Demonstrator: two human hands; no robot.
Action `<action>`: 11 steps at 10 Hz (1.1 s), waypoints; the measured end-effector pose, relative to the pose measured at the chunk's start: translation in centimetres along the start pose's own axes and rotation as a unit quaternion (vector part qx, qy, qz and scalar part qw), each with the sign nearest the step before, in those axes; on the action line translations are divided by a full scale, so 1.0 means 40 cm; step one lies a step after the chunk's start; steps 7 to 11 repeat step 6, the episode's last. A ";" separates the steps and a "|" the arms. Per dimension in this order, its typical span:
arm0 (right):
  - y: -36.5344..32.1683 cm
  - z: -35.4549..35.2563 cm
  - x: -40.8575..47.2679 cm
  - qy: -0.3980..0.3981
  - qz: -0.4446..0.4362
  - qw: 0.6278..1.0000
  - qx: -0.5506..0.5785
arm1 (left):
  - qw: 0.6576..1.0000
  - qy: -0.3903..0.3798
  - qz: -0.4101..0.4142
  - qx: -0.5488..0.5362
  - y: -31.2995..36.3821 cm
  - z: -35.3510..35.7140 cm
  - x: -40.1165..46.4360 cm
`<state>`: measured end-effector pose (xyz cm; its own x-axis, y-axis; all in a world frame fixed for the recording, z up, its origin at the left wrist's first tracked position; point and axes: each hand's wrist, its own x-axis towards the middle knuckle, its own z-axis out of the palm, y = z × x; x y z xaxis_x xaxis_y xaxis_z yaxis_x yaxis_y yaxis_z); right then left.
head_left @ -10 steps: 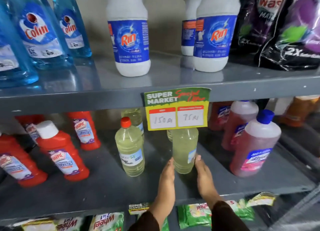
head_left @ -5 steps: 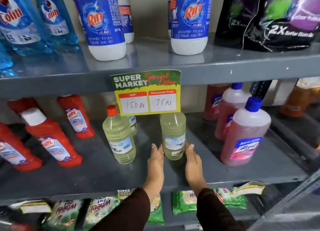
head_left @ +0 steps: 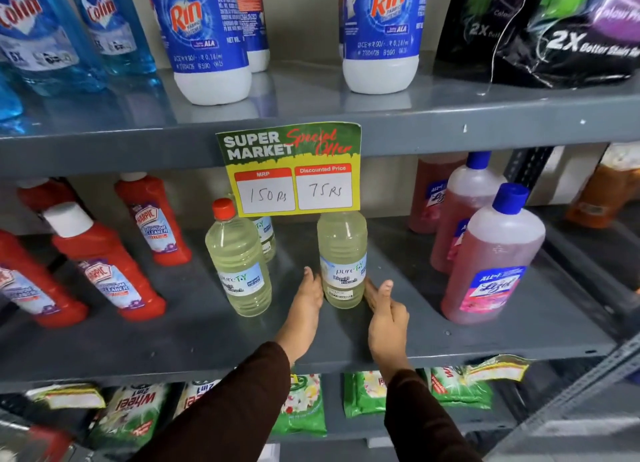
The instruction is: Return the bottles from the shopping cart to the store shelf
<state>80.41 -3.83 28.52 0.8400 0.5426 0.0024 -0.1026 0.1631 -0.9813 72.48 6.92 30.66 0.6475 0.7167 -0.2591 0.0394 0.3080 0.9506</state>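
A clear bottle of pale yellow liquid bleach (head_left: 341,250) stands upright on the grey middle shelf (head_left: 207,337), its cap hidden behind the yellow price card (head_left: 291,171). My left hand (head_left: 306,302) lies flat against the bottle's lower left side, fingers straight. My right hand (head_left: 386,314) is at the bottle's lower right, fingertips by its base and thumb raised; neither hand wraps around it. A matching bottle with a red cap (head_left: 239,261) stands to the left, and another one (head_left: 266,235) is half hidden behind it. No shopping cart is in view.
Pink Lizol bottles (head_left: 491,264) stand to the right, red Harpic bottles (head_left: 104,267) to the left. The upper shelf holds Rin bottles (head_left: 381,36), blue Colin bottles (head_left: 34,36) and black pouches (head_left: 554,29). Green detergent packets (head_left: 301,402) lie on the shelf below.
The bottle between my hands has been turned so its label faces me and sits a little deeper on the shelf. My right hand has loosened and drawn back slightly.
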 end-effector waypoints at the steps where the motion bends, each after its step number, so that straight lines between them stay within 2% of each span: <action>1: 0.006 0.003 -0.004 0.026 -0.008 1.000 -0.010 | 1.000 -0.016 -0.008 0.005 0.004 0.002 -0.002; 2: 0.005 0.007 -0.004 0.045 0.000 0.999 -0.026 | 0.999 -0.030 -0.035 0.002 0.015 0.004 -0.006; 3: 0.010 0.006 -0.006 0.058 0.001 0.998 -0.028 | 0.999 -0.023 -0.017 0.016 0.003 -0.005 -0.011; 5: 0.000 0.003 -0.009 0.069 -0.008 0.997 -0.025 | 0.998 -0.006 -0.038 0.059 -0.018 -0.029 -0.015; 6: -0.009 -0.009 -0.045 0.142 -0.049 0.988 -0.042 | 0.990 0.032 0.043 0.131 0.005 -0.055 -0.130; 11: -0.009 -0.009 -0.045 0.142 -0.049 0.988 -0.042 | 0.990 0.032 0.043 0.131 0.005 -0.055 -0.130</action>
